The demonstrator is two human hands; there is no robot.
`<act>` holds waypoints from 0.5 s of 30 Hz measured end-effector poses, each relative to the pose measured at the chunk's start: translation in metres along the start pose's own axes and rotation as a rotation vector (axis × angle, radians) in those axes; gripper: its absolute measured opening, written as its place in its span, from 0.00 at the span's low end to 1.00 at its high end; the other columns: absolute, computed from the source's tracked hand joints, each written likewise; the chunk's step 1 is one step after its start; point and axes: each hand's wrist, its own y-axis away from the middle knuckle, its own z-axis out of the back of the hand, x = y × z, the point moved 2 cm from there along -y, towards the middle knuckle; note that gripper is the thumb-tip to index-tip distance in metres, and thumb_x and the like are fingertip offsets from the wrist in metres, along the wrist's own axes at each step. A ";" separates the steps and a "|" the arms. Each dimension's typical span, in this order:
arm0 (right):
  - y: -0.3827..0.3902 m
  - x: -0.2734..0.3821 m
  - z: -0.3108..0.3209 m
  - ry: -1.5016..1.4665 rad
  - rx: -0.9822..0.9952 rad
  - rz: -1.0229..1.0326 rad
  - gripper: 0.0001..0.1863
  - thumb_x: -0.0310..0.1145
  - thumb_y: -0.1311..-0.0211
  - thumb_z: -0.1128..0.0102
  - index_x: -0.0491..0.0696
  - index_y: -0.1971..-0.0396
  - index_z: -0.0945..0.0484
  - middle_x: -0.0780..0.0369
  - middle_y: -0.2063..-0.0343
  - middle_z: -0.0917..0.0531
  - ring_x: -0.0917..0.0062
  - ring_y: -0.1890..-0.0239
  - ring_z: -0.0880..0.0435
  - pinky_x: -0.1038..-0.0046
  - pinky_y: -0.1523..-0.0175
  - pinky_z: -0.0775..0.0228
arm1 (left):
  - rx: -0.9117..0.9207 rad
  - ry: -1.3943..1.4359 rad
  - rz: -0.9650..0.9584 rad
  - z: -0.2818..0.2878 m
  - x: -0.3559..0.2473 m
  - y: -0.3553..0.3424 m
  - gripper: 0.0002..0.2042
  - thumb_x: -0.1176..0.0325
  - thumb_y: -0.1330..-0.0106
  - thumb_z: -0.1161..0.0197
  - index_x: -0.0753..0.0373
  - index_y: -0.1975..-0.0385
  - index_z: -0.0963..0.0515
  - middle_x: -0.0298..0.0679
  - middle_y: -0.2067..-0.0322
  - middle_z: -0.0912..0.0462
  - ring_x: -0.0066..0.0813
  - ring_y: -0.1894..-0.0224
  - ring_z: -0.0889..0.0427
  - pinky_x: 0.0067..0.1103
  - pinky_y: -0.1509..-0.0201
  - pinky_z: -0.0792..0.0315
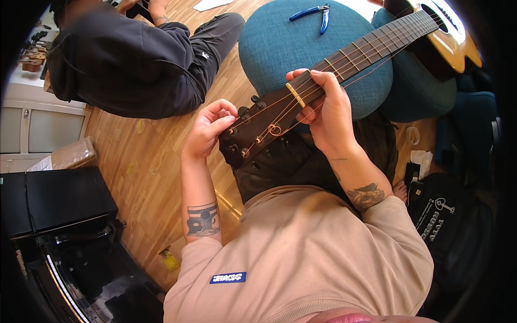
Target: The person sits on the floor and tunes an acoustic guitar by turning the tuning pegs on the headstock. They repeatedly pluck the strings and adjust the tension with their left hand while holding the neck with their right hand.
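Note:
An acoustic guitar lies aslant, its dark headstock (256, 131) toward me and its glossy body (455, 46) at the far right. My left hand (211, 126) pinches at the headstock's upper left edge, where a tuning peg seems to sit, mostly hidden by the fingers. Beside it two more tuning pegs (243, 111) show. My right hand (329, 105) is wrapped round the guitar neck (358, 56) just past the brass-coloured nut (295, 95), thumb on top. Copper-coloured strings run over the headstock, one in a loose coil (275, 130). Another string (371, 71) bows away beside the neck.
Blue-handled pliers (311, 13) lie on a round teal stool (269, 54) under the neck. A person in dark clothes (129, 64) sits at the upper left. A black piano (70, 231) stands at left, a black bag (452, 226) at right, and a tape roll (412, 135) on the floor.

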 end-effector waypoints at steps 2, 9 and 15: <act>0.001 0.000 0.000 0.017 0.033 -0.015 0.17 0.39 0.37 0.53 0.41 0.61 0.24 0.59 0.63 0.17 0.88 0.85 0.37 0.81 0.78 0.41 | 0.030 -0.091 0.000 0.003 -0.003 -0.003 0.04 0.74 0.35 0.42 0.66 0.66 0.23 0.34 0.69 0.18 0.15 0.69 0.21 0.13 0.64 0.29; 0.002 0.001 0.003 -0.002 0.056 -0.016 0.15 0.38 0.38 0.48 0.42 0.60 0.25 0.59 0.64 0.17 0.86 0.85 0.32 0.82 0.80 0.39 | 0.008 -0.030 -0.034 0.012 0.007 0.005 0.09 0.68 0.38 0.36 0.69 0.68 0.23 0.36 0.70 0.19 0.20 0.67 0.23 0.16 0.61 0.31; 0.001 -0.001 -0.002 -0.007 0.033 0.023 0.09 0.33 0.39 0.44 0.44 0.64 0.23 0.61 0.68 0.17 0.86 0.85 0.29 0.84 0.83 0.39 | -0.028 -0.186 -0.141 0.007 -0.001 -0.003 0.18 0.74 0.43 0.38 0.59 0.88 0.40 0.32 0.76 0.36 0.19 0.72 0.39 0.18 0.66 0.45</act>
